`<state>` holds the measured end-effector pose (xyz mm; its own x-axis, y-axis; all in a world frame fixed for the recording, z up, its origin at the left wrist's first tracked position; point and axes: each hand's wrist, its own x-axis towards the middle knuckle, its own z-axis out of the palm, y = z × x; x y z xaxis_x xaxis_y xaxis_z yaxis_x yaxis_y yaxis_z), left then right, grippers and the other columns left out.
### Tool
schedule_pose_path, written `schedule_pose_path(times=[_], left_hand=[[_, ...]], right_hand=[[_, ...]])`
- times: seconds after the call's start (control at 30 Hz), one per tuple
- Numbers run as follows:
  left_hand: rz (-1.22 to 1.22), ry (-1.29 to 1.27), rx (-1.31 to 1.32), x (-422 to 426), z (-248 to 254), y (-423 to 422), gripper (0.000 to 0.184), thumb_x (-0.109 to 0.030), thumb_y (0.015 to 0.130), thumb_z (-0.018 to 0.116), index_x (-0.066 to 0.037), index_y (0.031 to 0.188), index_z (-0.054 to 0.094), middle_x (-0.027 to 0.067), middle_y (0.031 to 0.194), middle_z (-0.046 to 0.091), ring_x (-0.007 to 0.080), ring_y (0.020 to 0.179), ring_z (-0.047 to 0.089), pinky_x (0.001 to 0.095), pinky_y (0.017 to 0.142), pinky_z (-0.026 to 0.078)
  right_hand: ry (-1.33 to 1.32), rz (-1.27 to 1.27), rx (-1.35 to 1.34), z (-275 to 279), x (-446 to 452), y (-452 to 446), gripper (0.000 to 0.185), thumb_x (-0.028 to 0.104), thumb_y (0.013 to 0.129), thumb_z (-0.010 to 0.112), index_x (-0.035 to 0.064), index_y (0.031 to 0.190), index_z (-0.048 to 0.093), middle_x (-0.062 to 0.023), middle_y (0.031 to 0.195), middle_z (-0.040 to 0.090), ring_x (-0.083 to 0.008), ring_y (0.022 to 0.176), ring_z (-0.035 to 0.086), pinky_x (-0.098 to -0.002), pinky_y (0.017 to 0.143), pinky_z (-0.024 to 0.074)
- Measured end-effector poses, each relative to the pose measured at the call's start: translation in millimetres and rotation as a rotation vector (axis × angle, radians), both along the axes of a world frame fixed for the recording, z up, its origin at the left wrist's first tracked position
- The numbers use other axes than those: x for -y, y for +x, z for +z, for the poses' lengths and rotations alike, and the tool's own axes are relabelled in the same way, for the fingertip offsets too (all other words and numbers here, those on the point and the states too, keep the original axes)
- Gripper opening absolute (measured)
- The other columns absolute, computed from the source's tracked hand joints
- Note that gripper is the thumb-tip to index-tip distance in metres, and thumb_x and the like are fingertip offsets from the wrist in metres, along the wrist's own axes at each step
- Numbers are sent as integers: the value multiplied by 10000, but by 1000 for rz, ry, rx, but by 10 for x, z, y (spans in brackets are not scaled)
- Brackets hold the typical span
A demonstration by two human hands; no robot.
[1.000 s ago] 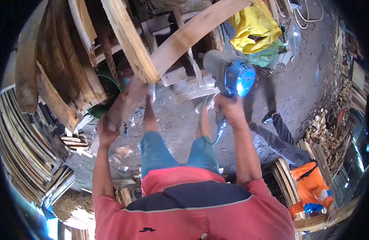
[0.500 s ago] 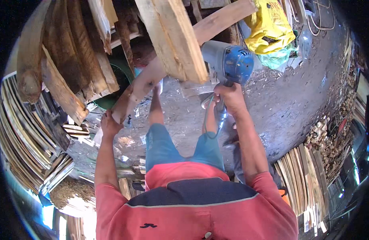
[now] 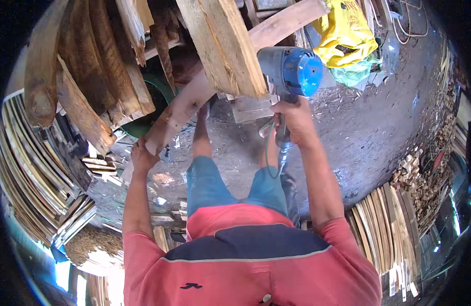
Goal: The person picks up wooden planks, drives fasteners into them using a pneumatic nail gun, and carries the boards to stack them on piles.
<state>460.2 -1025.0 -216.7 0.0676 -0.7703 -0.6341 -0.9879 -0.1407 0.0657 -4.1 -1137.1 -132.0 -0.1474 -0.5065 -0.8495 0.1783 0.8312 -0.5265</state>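
My left hand (image 3: 143, 156) grips the near end of a long flat wooden board (image 3: 177, 109), which slants up to the right and passes behind a thick timber. My right hand (image 3: 296, 120) is wrapped round the handle of a blue and grey power tool (image 3: 302, 71), with a green cord hanging below it. The thick timber (image 3: 225, 48) juts down from the top, its cut end close to the tool's grey body. Whether the tool touches the board or timber cannot be made out.
Rough planks (image 3: 92, 66) overhang a green bin (image 3: 138, 127) at upper left. Stacked boards (image 3: 31, 163) stand at far left, more boards (image 3: 381, 224) at right. A yellow bag (image 3: 342, 33) lies at upper right. Wood scraps (image 3: 409, 171) are heaped at right. A dark trouser leg (image 3: 290, 199) shows beside my shorts.
The thick timber now appears larger and farther right. The co-worker in orange has passed out of sight behind me, leaving only a leg visible. Both my hands keep their holds.
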Motion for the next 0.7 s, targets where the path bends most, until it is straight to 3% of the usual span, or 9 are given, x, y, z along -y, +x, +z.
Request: schedule_pose_path(times=[0.17, 0.33, 0.5, 0.6, 0.63, 0.7], left_hand=[[-9, 16, -7, 22, 20, 20, 809, -194, 502, 799, -71, 1189, 390, 218, 1043, 530, 411, 984, 523, 469, 872, 439], [-7, 43, 1, 39, 26, 11, 839, -186, 496, 806, -82, 1211, 381, 216, 1068, 522, 406, 980, 529, 468, 857, 449], [5, 45, 81, 55, 62, -54, 891, -191, 500, 804, -82, 1265, 360, 222, 1089, 521, 405, 972, 534, 458, 849, 454], [-22, 33, 50, -34, 12, 33, 889, -221, 516, 801, -69, 1273, 362, 228, 1052, 538, 414, 982, 532, 456, 850, 454], [-38, 24, 7, -53, -15, 55, 878, -243, 527, 799, -60, 1269, 367, 230, 1026, 548, 419, 989, 531, 457, 851, 453], [17, 37, -29, -15, 65, -13, 889, -320, 555, 799, -20, 1275, 372, 254, 1055, 555, 431, 1010, 525, 470, 867, 440]], right_hand=[[49, -32, -9, 19, -18, 11, 139, 7, 672, 637, 21, 759, 528, -63, 588, 517, -178, 447, 496, -323, 414, 395], [87, -42, 191, -291, 57, -61, 107, 25, 689, 618, 30, 737, 522, -67, 582, 502, -177, 444, 490, -314, 426, 387], [65, 19, 123, -368, 66, -186, 81, 59, 681, 598, 31, 716, 531, -51, 557, 488, -167, 447, 479, -316, 426, 368], [-30, 359, -454, -83, -63, -142, 255, 149, 686, 639, -50, 843, 603, -112, 623, 586, -180, 544, 563, -353, 509, 452], [-105, 388, -609, -325, -269, -222, 368, 194, 695, 646, -44, 972, 607, -145, 705, 618, -212, 629, 606, -359, 603, 488], [-22, 402, -964, -410, -402, -140, 491, 220, 709, 642, 13, 1146, 556, -176, 802, 646, -280, 725, 641, -392, 665, 497]])
